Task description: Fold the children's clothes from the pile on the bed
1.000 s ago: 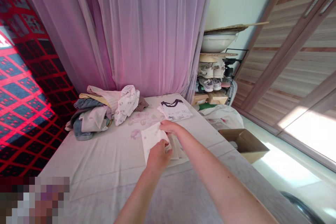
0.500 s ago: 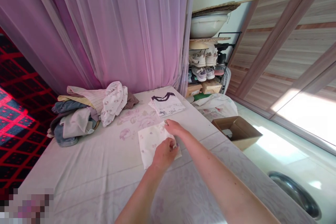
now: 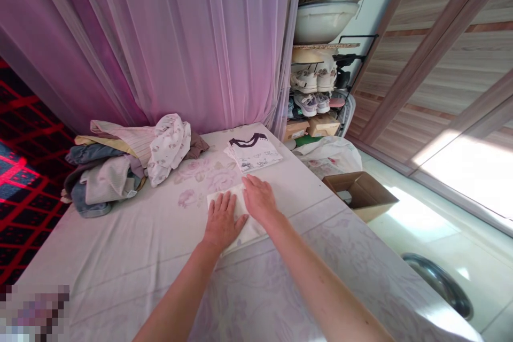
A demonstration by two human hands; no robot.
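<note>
A folded white cloth garment [image 3: 249, 228] with faint spots lies flat on the bed [image 3: 132, 272]. My left hand [image 3: 223, 221] rests open on its left part, palm down and fingers spread. On the right part lies my right hand [image 3: 258, 199], also flat, its fingers stretched forward. Both hands cover much of the cloth. Just beyond them is a folded white shirt [image 3: 260, 156] with a dark neckband and a printed front. Farther left, a heap of rumpled clothes [image 3: 116, 163] sits against the curtain.
A purple curtain [image 3: 192, 43] hangs behind the bed. To the right stand a shoe rack [image 3: 316, 85] with a white basin [image 3: 326, 18] on top, a cardboard box [image 3: 360, 192], a metal basin [image 3: 438, 283] on the floor, and a wooden wardrobe [image 3: 433, 53].
My hands have let go of the cloth's right edge and now press flat on it. The left hand moved left. The cloth is folded narrower. The view has shifted slightly.
</note>
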